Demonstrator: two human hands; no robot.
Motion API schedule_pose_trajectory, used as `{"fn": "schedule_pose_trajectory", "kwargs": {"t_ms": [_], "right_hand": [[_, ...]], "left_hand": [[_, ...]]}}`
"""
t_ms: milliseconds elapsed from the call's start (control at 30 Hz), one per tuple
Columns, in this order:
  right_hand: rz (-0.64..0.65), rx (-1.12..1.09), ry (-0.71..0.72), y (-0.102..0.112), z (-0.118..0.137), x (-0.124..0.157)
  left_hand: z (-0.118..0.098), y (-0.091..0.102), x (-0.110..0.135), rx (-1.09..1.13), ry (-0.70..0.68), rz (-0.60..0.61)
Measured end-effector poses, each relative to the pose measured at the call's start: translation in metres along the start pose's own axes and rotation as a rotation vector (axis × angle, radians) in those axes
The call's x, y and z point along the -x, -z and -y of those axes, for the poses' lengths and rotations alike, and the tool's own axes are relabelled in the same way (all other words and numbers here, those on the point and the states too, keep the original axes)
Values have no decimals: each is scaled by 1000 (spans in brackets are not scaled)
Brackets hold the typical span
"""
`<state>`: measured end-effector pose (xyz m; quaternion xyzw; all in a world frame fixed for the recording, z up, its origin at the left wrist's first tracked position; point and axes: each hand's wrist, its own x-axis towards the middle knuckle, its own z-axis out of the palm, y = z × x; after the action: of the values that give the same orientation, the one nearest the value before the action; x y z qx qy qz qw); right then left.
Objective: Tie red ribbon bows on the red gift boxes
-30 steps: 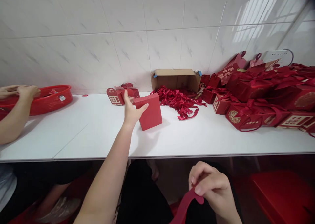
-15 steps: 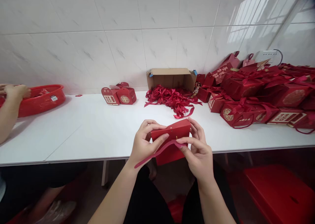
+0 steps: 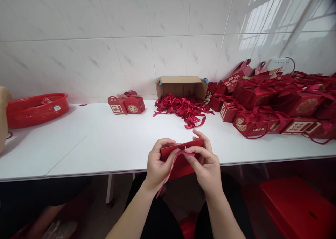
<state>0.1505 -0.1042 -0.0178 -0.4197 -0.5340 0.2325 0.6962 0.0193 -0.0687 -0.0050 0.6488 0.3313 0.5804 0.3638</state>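
Between my hands, at the table's front edge, is a red paper gift box (image 3: 181,169), held partly folded with its upper edge toward the wall. My left hand (image 3: 160,163) grips its left side, the thumb pressing a dark pink ribbon (image 3: 168,176) against it. The ribbon's loose end hangs down past my left wrist. My right hand (image 3: 207,165) pinches the ribbon's other end between thumb and forefinger, beside a small gold-coloured piece on the box. Its other fingers lie behind the box's right side.
A heap of red ribbons (image 3: 181,107) spills from a cardboard box (image 3: 181,80) by the wall. Finished-looking red gift boxes (image 3: 257,125) pile up at right; two smaller boxes (image 3: 126,104) stand left of centre. A red basin (image 3: 36,118) and a co-worker's arm (image 3: 3,116) are far left.
The box has tipped so its upper face shows less. My left thumb has moved onto the ribbon, whose loose end now hangs more steeply. The co-worker's arm has drawn left from the basin.
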Motion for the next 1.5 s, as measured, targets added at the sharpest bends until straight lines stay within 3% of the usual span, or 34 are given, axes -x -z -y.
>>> {"fn": "schedule_pose_trajectory", "kwargs": {"t_ms": [100, 267, 433, 600, 667, 833, 967, 1200, 1400, 1500], "right_hand": [[7, -5, -14, 0, 0, 0], [0, 14, -16, -2, 1, 1], [-121, -17, 80, -5, 0, 3], [49, -66, 1, 5, -2, 3], [62, -94, 43, 8, -1, 4], [-19, -112, 217, 10, 4, 9], [-6, -47, 304, 10, 9, 13], [34, 2, 350, 7, 16, 26], [39, 28, 367, 8, 16, 30], [35, 41, 356, 9, 15, 30]], "left_hand": [[0, 1, 1, -29, -42, 14], [2, 6, 5, 41, -104, 147], [6, 9, 10, 29, -212, 215], [4, 15, 15, 24, -384, 343], [1, 22, 17, -64, -431, 317], [-8, 50, 19, -210, -603, 38], [-25, 60, 19, -206, -734, -7], [-62, 34, 15, -42, -348, 16], [-61, 32, 13, -134, -310, 291], [-58, 36, 15, -159, -301, 315]]}}
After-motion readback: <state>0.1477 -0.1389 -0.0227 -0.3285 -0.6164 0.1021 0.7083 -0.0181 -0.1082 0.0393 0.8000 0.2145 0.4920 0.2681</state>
